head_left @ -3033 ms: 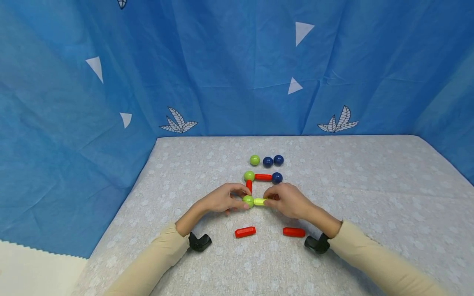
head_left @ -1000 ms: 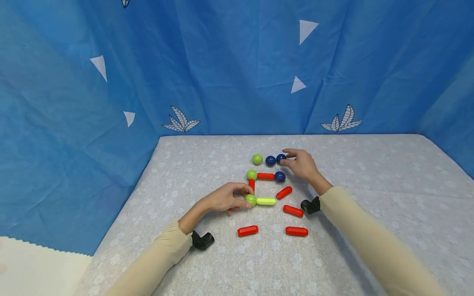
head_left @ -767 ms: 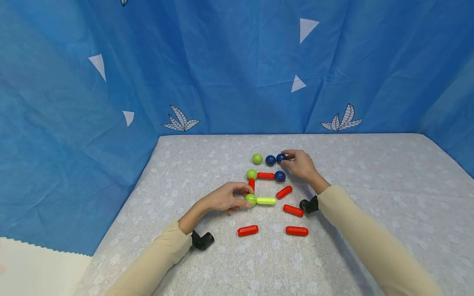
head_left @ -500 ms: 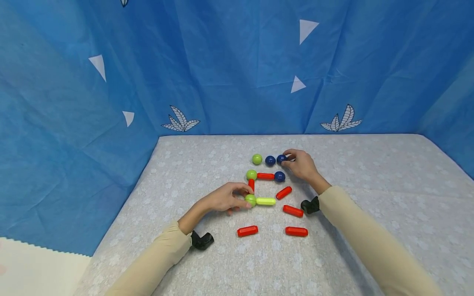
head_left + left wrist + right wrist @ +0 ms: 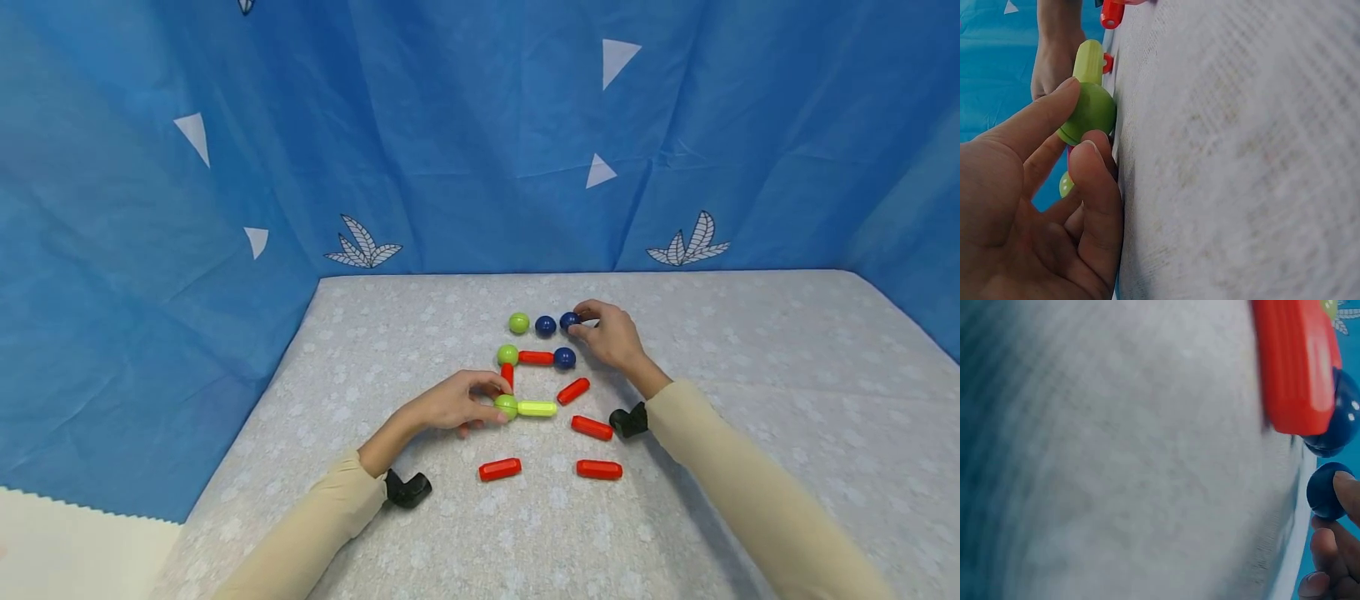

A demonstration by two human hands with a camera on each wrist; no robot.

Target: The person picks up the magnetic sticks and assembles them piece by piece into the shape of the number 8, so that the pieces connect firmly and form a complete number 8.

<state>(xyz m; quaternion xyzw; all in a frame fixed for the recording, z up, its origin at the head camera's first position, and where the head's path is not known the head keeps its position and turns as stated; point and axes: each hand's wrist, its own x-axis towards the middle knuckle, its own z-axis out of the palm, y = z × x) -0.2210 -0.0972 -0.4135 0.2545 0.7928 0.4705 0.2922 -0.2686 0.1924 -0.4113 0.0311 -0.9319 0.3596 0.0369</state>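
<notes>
My left hand (image 5: 461,402) pinches the front green ball (image 5: 1092,109) between thumb and fingers. A yellow-green rod (image 5: 537,408) sticks out from that ball to the right. Behind it, a red rod (image 5: 507,377) runs to a second green ball (image 5: 507,355), partly covered by my fingers. From there another red rod (image 5: 536,357) leads right to a dark blue ball (image 5: 565,358). Farther back, my right hand (image 5: 611,335) pinches a loose dark blue ball (image 5: 569,322), thumb and fingertips on its right side.
Left of the pinched blue ball sit another dark blue ball (image 5: 545,326) and a green ball (image 5: 519,323). Several loose red rods (image 5: 592,427) lie on the patterned tablecloth (image 5: 420,550), right of and in front of the joined pieces. A blue curtain (image 5: 480,167) hangs behind the table.
My right hand has left the yellow-green rod, moved back and taken hold of the rear blue ball. Two red rods it had covered now show. My left hand keeps its place.
</notes>
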